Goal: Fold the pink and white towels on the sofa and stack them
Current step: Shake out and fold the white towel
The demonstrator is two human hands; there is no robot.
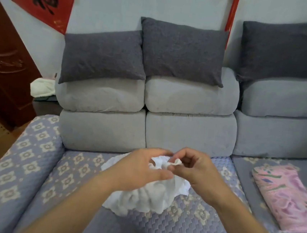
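A crumpled white towel [146, 198] lies bunched on the sofa seat [68, 174] in the middle of the head view. My left hand [140, 169] and my right hand [198, 171] meet above it, and each pinches the towel's raised top edge between thumb and fingers. The rest of the white towel hangs down onto the seat in folds. A pink patterned towel [283, 198] lies folded in a rectangle on the seat at the right, apart from both hands.
Grey back cushions [188, 133] and dark grey pillows [181, 51] stand behind the seat. The padded left armrest [19, 159] borders the seat. Another white cloth [41, 86] lies beyond the sofa's left end, near a dark wooden door [3, 75].
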